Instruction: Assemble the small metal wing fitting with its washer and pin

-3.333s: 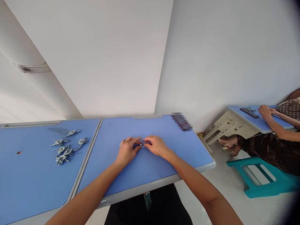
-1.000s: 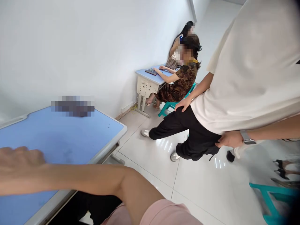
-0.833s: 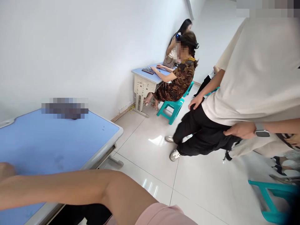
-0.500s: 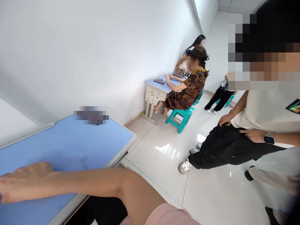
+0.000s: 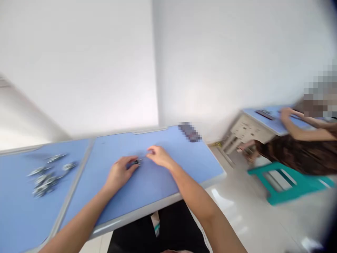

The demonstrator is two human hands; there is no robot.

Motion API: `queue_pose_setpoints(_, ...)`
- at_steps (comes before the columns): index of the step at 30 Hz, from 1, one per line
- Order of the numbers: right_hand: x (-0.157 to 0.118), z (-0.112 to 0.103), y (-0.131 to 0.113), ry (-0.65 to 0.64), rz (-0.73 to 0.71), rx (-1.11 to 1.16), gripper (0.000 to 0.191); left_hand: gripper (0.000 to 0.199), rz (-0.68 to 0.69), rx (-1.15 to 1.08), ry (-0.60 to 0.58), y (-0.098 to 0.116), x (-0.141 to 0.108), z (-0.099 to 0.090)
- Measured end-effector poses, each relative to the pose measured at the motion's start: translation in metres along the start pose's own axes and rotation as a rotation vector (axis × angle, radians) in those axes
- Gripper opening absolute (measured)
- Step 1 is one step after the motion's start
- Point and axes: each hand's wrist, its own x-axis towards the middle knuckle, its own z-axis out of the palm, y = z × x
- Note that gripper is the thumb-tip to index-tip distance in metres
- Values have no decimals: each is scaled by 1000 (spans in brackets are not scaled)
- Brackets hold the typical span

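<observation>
My left hand (image 5: 120,173) rests on the blue desk (image 5: 175,149), its fingers curled around a small dark metal part (image 5: 137,162). The frame is blurred, so the part's shape is hard to make out. My right hand (image 5: 158,156) lies just to the right of that part, with its fingertips close to it and nothing visible in its grip. A pile of grey metal fittings (image 5: 44,182) lies on the adjoining blue desk (image 5: 18,211), to the left of both hands.
A pixelated object (image 5: 189,132) sits at the desk's far edge. To the right, a seated co-worker's hand (image 5: 286,113) rests on another blue desk (image 5: 265,117). A teal stool (image 5: 276,182) stands on the tiled floor beyond the desk's right edge.
The view has swung back from the standing people on the right to the desks. Both my hands are on the desk again, a little apart around the small part.
</observation>
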Motion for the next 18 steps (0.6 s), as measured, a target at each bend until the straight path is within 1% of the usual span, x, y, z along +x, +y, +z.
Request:
queue_pose_setpoints(1, 13, 3, 0, -27, -13, -15, 20, 25, -44, 13, 28, -11, -3, -14)
queue_pose_setpoints(2, 23, 4, 2, -33, -23, -31, 20, 25, -78, 14, 44, -18, -5, -22)
queue_pose_setpoints(4, 30, -1, 10, -28, -40, -67, 20, 27, -124, -9, 59, -26, -3, -27)
queue_pose_setpoints(7, 24, -7, 18, 1, -35, -157, 18, 32, -155, -52, 55, -26, 1, -24)
queue_pose_setpoints(10, 17, -6, 16, 65, -13, -291, 19, 35, -162, -72, 38, -23, 1, -24)
queue_pose_setpoints(13, 18, -3, 13, 112, 6, -449, 26, 35, -165, -66, 7, -17, -3, -24)
queue_pose_setpoints(16, 23, -4, 12, 79, 7, -572, 29, 37, -152, -42, -29, -8, -6, -20)
queue_pose_setpoints(18, 27, -8, 12, 48, 0, -621, 28, 40, -128, -27, -43, -1, -7, -16)
